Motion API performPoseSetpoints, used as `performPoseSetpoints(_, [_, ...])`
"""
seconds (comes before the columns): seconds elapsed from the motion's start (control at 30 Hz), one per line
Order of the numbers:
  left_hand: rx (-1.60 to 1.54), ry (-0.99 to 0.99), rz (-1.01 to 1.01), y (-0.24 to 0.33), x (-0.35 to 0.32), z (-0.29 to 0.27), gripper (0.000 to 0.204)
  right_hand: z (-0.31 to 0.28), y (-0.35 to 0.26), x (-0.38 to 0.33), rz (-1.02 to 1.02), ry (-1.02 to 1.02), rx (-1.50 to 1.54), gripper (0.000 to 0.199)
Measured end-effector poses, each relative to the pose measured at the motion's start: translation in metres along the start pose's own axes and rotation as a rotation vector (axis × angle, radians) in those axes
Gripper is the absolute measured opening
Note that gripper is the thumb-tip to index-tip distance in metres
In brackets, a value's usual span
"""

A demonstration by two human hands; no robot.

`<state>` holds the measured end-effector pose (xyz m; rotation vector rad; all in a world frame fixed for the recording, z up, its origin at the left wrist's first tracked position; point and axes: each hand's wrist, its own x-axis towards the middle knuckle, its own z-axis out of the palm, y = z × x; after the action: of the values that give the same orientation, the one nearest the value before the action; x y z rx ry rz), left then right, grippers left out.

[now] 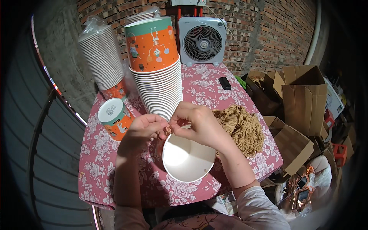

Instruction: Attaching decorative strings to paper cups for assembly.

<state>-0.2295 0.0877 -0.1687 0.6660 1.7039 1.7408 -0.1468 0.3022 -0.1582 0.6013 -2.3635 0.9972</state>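
A white-lined paper bucket [189, 159] lies tipped in front of me, its open mouth facing up toward me. My left hand [147, 128] and my right hand [193, 124] meet at its far left rim, fingertips pinched together. Between them is a small bit of tan cord, mostly covered by the fingers. A short cord end [206, 171] pokes out at the opposite, near right rim. Beside my right wrist lies a heap of tan cords [241, 130]. Left of my left hand, one orange-and-green paper bucket [115, 119] stands upside down.
A tall stack of paper buckets [159, 90] rises beyond my hands, with a plastic-wrapped stack [100, 57] behind it at left. A grey box fan [203, 41] and a small black object [225, 83] sit on the flowered tablecloth [199, 86]. Cardboard boxes [304, 109] crowd the right side.
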Motion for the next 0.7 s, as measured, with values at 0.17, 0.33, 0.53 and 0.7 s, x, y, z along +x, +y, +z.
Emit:
performPoseSetpoints(0.17, [-0.034, 0.010, -0.030, -0.0012, -0.0004, -0.0018, 0.016, 0.0011, -0.0017, 0.0008, 0.042, -0.024, 0.029, 0.012])
performPoseSetpoints(0.33, [-0.016, -0.057, 0.014, -0.0021, 0.0001, -0.0029, 0.019, 0.0013, -0.0027, 0.0013, 0.049, -0.016, 0.040, 0.012])
performPoseSetpoints(0.53, [-0.005, -0.090, 0.013, -0.0011, -0.0016, -0.0027, 0.020, 0.0029, -0.0024, 0.0007, 0.020, 0.009, 0.022, 0.013])
performPoseSetpoints(0.7, [-0.011, -0.083, 0.012, -0.0012, -0.0021, -0.0013, 0.019, 0.0031, -0.0041, 0.0000, 0.027, 0.006, 0.022, 0.012])
